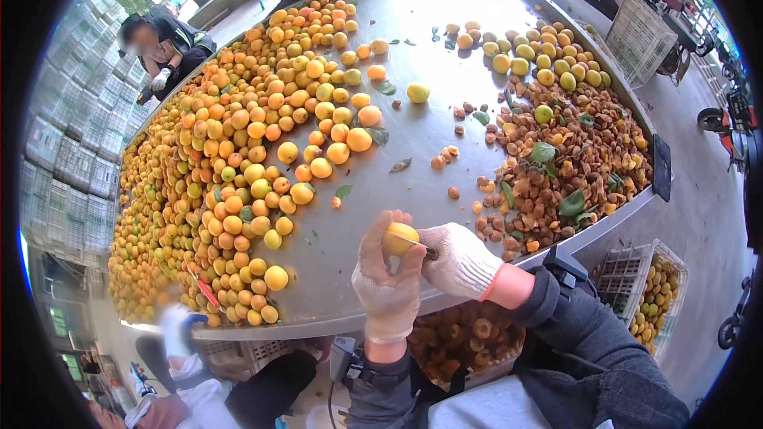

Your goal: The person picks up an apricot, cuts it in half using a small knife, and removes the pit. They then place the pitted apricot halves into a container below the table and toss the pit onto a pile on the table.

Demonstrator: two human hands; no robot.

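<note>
Over the near edge of a metal table point(381, 199), my gloved left hand point(385, 290) grips a yellow apricot point(400, 237) between thumb and fingers. My gloved right hand point(465, 258) is closed on a small knife point(430, 253), its dark handle mostly hidden in the fist. The thin blade lies against the apricot's side. Whole apricots point(230, 127) are heaped along the left of the table. Brown apricot pits point(572, 143), mixed with scraps and green leaves, form a pile to the right.
Beneath the table edge is a container of cut apricots point(469, 338). A white crate point(624, 274) of fruit stands at right. Co-workers sit around the table, one gloved hand point(176, 326) at lower left. Behind the pits lie greener apricots point(548, 56); stacked crates point(71, 151) line the left.
</note>
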